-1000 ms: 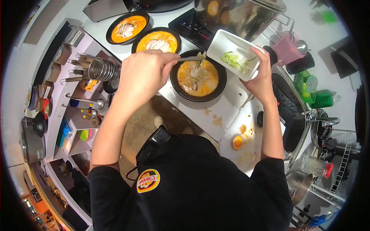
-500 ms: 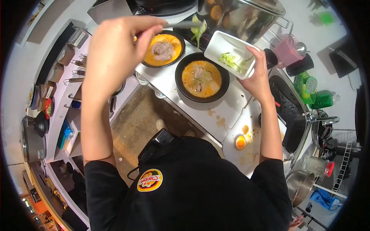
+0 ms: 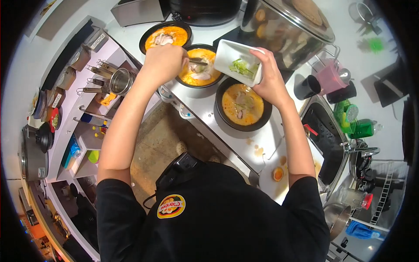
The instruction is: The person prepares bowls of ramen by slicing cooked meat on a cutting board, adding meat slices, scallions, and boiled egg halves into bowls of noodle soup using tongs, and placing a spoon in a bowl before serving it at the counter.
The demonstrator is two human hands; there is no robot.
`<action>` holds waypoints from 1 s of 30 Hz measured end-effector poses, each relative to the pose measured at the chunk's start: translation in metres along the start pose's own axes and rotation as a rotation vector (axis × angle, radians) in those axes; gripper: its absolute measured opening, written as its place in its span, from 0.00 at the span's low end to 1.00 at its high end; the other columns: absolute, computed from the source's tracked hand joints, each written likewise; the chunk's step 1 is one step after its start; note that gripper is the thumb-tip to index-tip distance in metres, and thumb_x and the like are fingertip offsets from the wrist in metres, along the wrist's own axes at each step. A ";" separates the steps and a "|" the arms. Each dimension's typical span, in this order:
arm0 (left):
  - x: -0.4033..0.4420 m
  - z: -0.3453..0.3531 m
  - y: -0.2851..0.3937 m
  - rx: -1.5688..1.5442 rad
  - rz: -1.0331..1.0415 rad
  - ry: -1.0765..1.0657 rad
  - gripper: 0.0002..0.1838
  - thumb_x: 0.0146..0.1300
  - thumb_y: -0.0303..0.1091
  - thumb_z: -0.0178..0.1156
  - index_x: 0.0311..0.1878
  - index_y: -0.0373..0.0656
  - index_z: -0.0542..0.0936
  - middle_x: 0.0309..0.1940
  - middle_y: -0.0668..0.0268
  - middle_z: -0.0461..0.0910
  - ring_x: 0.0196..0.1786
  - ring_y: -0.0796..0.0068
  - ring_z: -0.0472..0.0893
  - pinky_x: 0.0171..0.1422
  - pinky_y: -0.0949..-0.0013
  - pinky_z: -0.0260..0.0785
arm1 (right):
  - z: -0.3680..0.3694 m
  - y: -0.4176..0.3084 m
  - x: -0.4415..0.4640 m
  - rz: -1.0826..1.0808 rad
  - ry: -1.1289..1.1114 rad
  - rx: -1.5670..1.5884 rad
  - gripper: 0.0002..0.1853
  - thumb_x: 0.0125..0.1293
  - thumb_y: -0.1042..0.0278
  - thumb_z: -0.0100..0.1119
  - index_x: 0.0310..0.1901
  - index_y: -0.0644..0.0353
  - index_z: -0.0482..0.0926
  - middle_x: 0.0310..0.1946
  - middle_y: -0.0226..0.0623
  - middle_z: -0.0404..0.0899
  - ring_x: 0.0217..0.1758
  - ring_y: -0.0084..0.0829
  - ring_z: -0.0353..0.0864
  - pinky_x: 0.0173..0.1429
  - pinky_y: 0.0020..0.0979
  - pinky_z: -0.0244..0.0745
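My left hand (image 3: 163, 65) is closed on grey metal tongs (image 3: 197, 60); their tips are low over the middle soup bowl (image 3: 200, 77). That black bowl holds orange broth and pale meat slices, with some greens by the tips. My right hand (image 3: 271, 83) grips a white rectangular container (image 3: 223, 56), tilted to the left, with chopped greens (image 3: 241, 66) inside. Below the container, a nearer black bowl (image 3: 243, 105) holds broth, meat and some greens. Behind my left hand stands a third bowl (image 3: 168, 36) with broth and meat. The container partly covers the nearer bowl's rim.
A large steel pot (image 3: 283, 37) stands behind the bowls. On the right are a sink (image 3: 325, 139), a black cup (image 3: 307, 88) and a pink container (image 3: 329, 77). A halved egg (image 3: 278, 174) lies near the counter's front. Strainers (image 3: 122, 81) hang at the left shelf.
My left hand has lowered and moved right, bringing the tongs from above the nearer bowl to the middle bowl. My right hand has shifted slightly left with the container. The camera view has shifted.
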State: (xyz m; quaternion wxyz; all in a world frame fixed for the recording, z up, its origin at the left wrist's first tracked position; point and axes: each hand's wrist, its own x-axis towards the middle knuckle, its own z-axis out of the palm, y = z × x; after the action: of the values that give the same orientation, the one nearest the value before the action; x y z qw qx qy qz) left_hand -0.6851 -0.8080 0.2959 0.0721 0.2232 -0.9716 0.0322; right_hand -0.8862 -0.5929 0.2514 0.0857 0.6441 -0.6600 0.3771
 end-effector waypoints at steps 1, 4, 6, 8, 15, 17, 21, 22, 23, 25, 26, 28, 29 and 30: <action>-0.003 -0.012 -0.001 -0.016 0.005 0.051 0.09 0.64 0.42 0.60 0.42 0.54 0.86 0.29 0.61 0.84 0.36 0.55 0.84 0.41 0.55 0.76 | 0.002 -0.001 0.002 0.010 0.000 -0.025 0.46 0.36 0.86 0.68 0.63 0.54 0.64 0.61 0.47 0.65 0.65 0.51 0.66 0.71 0.41 0.64; -0.008 -0.044 -0.001 -0.090 0.015 0.100 0.09 0.63 0.41 0.61 0.43 0.51 0.83 0.28 0.60 0.84 0.36 0.56 0.84 0.40 0.55 0.75 | 0.007 -0.007 0.010 0.061 -0.016 -0.031 0.46 0.36 0.86 0.68 0.63 0.54 0.64 0.61 0.46 0.65 0.66 0.51 0.65 0.71 0.42 0.64; -0.007 -0.048 0.003 -0.151 0.220 0.195 0.09 0.61 0.40 0.63 0.42 0.50 0.82 0.27 0.60 0.83 0.35 0.56 0.83 0.39 0.56 0.74 | 0.013 -0.012 0.017 0.057 -0.014 -0.020 0.46 0.36 0.87 0.68 0.63 0.53 0.65 0.62 0.46 0.65 0.66 0.51 0.65 0.71 0.41 0.64; 0.003 -0.029 0.004 -0.150 0.278 0.224 0.08 0.60 0.39 0.63 0.41 0.49 0.82 0.25 0.60 0.82 0.33 0.56 0.83 0.38 0.57 0.74 | 0.018 -0.018 0.025 0.054 -0.027 -0.016 0.46 0.36 0.87 0.68 0.63 0.53 0.65 0.62 0.45 0.65 0.66 0.51 0.65 0.70 0.42 0.65; 0.023 -0.008 -0.006 -0.128 0.364 0.218 0.05 0.61 0.36 0.60 0.36 0.49 0.82 0.24 0.60 0.82 0.31 0.58 0.83 0.38 0.58 0.74 | 0.025 -0.027 0.036 0.068 0.027 0.009 0.44 0.36 0.87 0.66 0.62 0.54 0.65 0.60 0.48 0.66 0.65 0.52 0.67 0.69 0.42 0.65; 0.026 -0.014 -0.010 -0.229 0.326 0.257 0.06 0.62 0.37 0.59 0.34 0.49 0.83 0.24 0.60 0.82 0.31 0.57 0.83 0.37 0.59 0.74 | 0.025 -0.023 0.035 0.090 0.036 -0.010 0.44 0.36 0.87 0.66 0.62 0.54 0.65 0.60 0.48 0.66 0.65 0.52 0.67 0.69 0.41 0.65; 0.026 -0.040 -0.024 -0.174 0.312 0.357 0.04 0.61 0.35 0.60 0.36 0.50 0.83 0.24 0.61 0.81 0.30 0.55 0.82 0.36 0.58 0.73 | 0.021 -0.015 0.031 0.133 0.064 -0.058 0.44 0.37 0.86 0.65 0.62 0.54 0.65 0.60 0.49 0.66 0.65 0.52 0.67 0.70 0.40 0.64; 0.023 -0.043 -0.026 -0.175 0.314 0.354 0.04 0.61 0.35 0.60 0.36 0.50 0.83 0.24 0.61 0.81 0.30 0.55 0.82 0.36 0.58 0.73 | 0.019 -0.014 0.030 0.137 0.076 -0.085 0.44 0.37 0.86 0.65 0.62 0.54 0.65 0.60 0.49 0.66 0.65 0.52 0.67 0.70 0.40 0.64; 0.020 -0.046 -0.029 -0.162 0.278 0.337 0.04 0.61 0.35 0.61 0.36 0.50 0.84 0.24 0.61 0.81 0.30 0.56 0.82 0.36 0.58 0.73 | 0.017 -0.009 0.027 0.154 0.085 -0.081 0.44 0.37 0.86 0.65 0.63 0.54 0.65 0.60 0.50 0.66 0.66 0.52 0.66 0.70 0.41 0.64; 0.014 -0.043 -0.031 -0.129 0.184 0.239 0.05 0.60 0.36 0.62 0.37 0.49 0.85 0.24 0.61 0.82 0.31 0.57 0.83 0.38 0.59 0.74 | 0.012 -0.001 0.023 0.166 0.078 -0.107 0.44 0.39 0.80 0.71 0.63 0.54 0.65 0.61 0.49 0.66 0.66 0.50 0.67 0.70 0.40 0.63; 0.013 -0.030 -0.033 -0.127 0.186 0.238 0.05 0.60 0.36 0.62 0.37 0.49 0.85 0.24 0.61 0.82 0.31 0.57 0.83 0.38 0.59 0.74 | 0.010 0.000 0.021 0.174 0.068 -0.133 0.45 0.41 0.74 0.77 0.64 0.55 0.65 0.62 0.48 0.66 0.67 0.48 0.67 0.70 0.39 0.63; 0.011 -0.008 -0.031 -0.107 0.242 0.200 0.06 0.59 0.36 0.63 0.36 0.48 0.85 0.26 0.60 0.83 0.34 0.58 0.83 0.40 0.59 0.75 | 0.008 -0.003 0.020 0.181 0.074 -0.130 0.45 0.41 0.74 0.78 0.63 0.55 0.65 0.62 0.48 0.66 0.67 0.48 0.67 0.71 0.38 0.63; 0.009 -0.004 -0.026 -0.115 0.151 0.063 0.06 0.59 0.36 0.63 0.36 0.48 0.85 0.28 0.60 0.84 0.35 0.58 0.84 0.41 0.58 0.75 | 0.008 -0.006 0.020 0.163 0.067 -0.100 0.44 0.39 0.80 0.71 0.63 0.54 0.65 0.62 0.48 0.66 0.67 0.50 0.66 0.71 0.40 0.62; 0.008 -0.003 -0.024 -0.114 0.149 0.065 0.06 0.59 0.36 0.63 0.36 0.48 0.85 0.28 0.60 0.84 0.35 0.58 0.84 0.41 0.58 0.75 | 0.008 -0.007 0.020 0.146 0.060 -0.070 0.44 0.37 0.86 0.64 0.63 0.54 0.65 0.61 0.49 0.65 0.66 0.52 0.65 0.71 0.41 0.62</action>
State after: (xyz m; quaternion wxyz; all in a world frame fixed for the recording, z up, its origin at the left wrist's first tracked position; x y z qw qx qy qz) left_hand -0.6808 -0.8328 0.3012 0.1134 0.1444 -0.9829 -0.0107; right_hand -0.8797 -0.6124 0.2609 0.0999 0.5793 -0.7151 0.3782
